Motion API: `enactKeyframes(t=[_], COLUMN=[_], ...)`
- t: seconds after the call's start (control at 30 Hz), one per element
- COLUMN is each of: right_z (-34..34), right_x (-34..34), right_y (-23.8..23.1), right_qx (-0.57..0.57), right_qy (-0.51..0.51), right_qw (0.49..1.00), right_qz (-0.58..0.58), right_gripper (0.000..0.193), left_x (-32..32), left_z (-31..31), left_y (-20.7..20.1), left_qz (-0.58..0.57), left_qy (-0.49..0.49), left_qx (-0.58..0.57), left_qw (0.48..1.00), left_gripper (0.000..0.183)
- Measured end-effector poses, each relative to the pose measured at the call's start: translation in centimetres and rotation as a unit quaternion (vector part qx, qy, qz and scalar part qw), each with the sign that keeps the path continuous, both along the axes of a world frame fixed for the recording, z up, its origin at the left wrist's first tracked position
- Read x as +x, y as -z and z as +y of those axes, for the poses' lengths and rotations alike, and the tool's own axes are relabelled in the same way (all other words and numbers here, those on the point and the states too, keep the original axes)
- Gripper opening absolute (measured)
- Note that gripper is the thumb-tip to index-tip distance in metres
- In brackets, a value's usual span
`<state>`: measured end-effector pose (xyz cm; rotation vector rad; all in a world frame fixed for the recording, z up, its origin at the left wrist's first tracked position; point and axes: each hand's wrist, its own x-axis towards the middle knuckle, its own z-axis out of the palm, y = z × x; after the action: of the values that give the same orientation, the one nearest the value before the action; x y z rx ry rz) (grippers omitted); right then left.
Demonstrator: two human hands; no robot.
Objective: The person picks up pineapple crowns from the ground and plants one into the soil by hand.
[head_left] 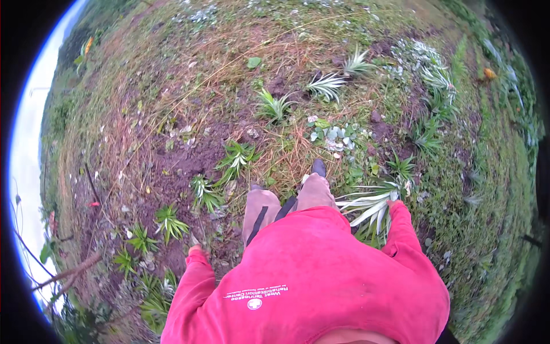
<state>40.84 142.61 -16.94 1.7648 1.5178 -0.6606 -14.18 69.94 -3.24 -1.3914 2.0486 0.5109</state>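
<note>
My right hand (394,204) is closed at the base of a bunch of pineapple plants (369,207), whose long pale green, spiky leaves fan out to the left beside my red sleeve. My left hand (196,249) is low over dark soil at the left, and its fingers are too small and unclear to read. Close to it, a young pineapple plant (171,223) sits on the soil, with another plant (142,239) farther left. In front of my feet are more young plants, one (237,159) with yellow-green leaves and one (205,194) just nearer.
Farther ahead are pineapple plants (275,106) and a pale one (326,86). A row of them (427,137) runs along the right. Dry grass (183,97) and weeds cover the slope. Bare branches (71,272) stick up at the left edge.
</note>
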Motion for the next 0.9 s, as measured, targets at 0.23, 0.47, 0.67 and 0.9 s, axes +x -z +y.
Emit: enactKeyframes(t=[0.23, 0.47, 0.67, 0.9], right_z=[11.0, -2.5, -17.4, -41.0], right_x=[-27.1, -53.9, -73.2, -85.4], right_y=[-5.9, -15.7, -17.7, -23.9], right_qx=[0.039, 0.021, 0.006, -0.001], right_qy=[-0.239, -0.597, -0.726, -0.82], right_qw=[0.958, 0.779, 0.662, 0.559], right_qz=[0.152, 0.191, 0.188, 0.119], right_gripper=[0.065, 0.064, 0.062, 0.071], left_x=[19.1, 30.8, 34.9, 33.9], left_z=[-2.9, 4.1, -0.5, -13.9], left_y=[-0.6, 10.5, 10.1, 4.4], left_qz=[0.156, 0.065, 0.125, 0.281], left_qy=[-0.257, -0.212, -0.439, -0.615], left_qx=[0.173, 0.347, 0.317, 0.165], left_qw=[0.938, 0.911, 0.831, 0.718], left_gripper=[0.034, 0.019, 0.023, 0.021])
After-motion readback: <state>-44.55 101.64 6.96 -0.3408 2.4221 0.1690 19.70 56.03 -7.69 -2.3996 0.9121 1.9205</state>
